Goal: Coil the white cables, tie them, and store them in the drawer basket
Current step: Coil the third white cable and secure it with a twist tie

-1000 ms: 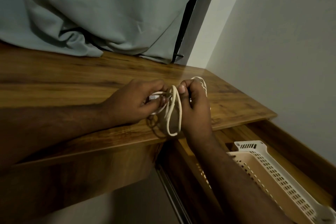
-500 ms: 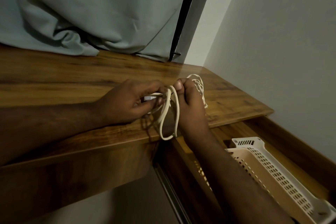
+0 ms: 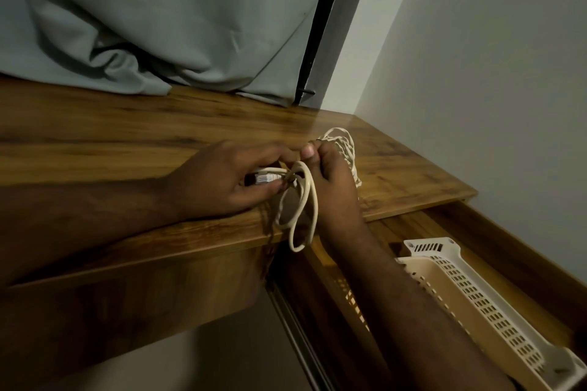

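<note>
Between your hands, your left hand (image 3: 219,181) pinches the plug (image 3: 265,177) to wrap it, while your right hand (image 3: 330,181) clamps the white cable (image 3: 305,209) coil steady

- My left hand (image 3: 219,181) and forearm are bare, no sleeve showing.
- My right hand (image 3: 333,187) and forearm are bare too, nothing worn.
</note>
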`<act>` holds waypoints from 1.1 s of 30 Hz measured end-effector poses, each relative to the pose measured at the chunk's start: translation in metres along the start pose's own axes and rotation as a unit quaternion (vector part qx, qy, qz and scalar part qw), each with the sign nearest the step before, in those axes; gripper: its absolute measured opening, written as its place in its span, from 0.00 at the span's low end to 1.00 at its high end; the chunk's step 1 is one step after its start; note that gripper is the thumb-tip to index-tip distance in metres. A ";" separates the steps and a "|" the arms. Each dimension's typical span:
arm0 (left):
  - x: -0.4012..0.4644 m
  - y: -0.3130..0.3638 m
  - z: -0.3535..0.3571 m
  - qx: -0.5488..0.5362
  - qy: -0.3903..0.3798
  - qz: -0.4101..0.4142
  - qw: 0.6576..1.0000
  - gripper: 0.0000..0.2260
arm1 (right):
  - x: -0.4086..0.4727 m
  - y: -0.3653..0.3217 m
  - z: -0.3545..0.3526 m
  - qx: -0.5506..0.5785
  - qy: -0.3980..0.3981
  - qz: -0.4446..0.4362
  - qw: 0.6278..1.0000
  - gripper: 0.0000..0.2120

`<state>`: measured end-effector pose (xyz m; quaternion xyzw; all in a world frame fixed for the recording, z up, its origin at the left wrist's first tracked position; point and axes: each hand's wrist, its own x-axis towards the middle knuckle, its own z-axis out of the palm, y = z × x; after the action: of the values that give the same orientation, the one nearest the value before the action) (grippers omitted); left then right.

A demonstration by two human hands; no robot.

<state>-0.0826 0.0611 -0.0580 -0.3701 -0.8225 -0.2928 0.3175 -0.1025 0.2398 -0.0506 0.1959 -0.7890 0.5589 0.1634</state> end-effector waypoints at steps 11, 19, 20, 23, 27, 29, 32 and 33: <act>0.005 -0.004 0.002 -0.116 -0.033 -0.043 0.992 0.11 | -0.004 0.004 0.007 -0.071 0.064 -0.104 0.990 0.14; 0.007 -0.001 0.003 -0.121 -0.021 -0.024 0.992 0.10 | -0.006 0.005 0.010 -0.053 0.084 -0.115 0.988 0.13; 0.006 -0.001 0.003 -0.112 -0.018 -0.019 0.993 0.09 | -0.005 0.005 0.009 -0.053 0.077 -0.120 0.988 0.13; 0.006 -0.001 0.003 -0.099 -0.012 -0.009 0.995 0.07 | -0.005 0.008 0.006 -0.007 0.018 -0.106 0.994 0.11; 0.006 0.002 0.001 -0.103 -0.006 -0.026 0.994 0.10 | -0.006 0.006 0.005 0.069 -0.038 -0.042 0.996 0.20; 0.005 -0.001 0.001 -0.101 -0.003 -0.033 0.994 0.09 | -0.007 0.004 0.005 0.085 -0.046 -0.032 0.995 0.20; 0.005 -0.003 0.001 -0.112 -0.003 -0.043 0.993 0.11 | -0.004 0.006 0.002 0.049 -0.026 -0.073 0.996 0.16; 0.005 -0.003 0.002 -0.114 -0.002 -0.041 0.993 0.11 | -0.002 0.008 0.001 0.031 -0.015 -0.086 0.996 0.15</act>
<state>-0.0880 0.0628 -0.0562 -0.3703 -0.7991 -0.3967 0.2587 -0.1046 0.2413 -0.0582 0.2762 -0.7538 0.5642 0.1927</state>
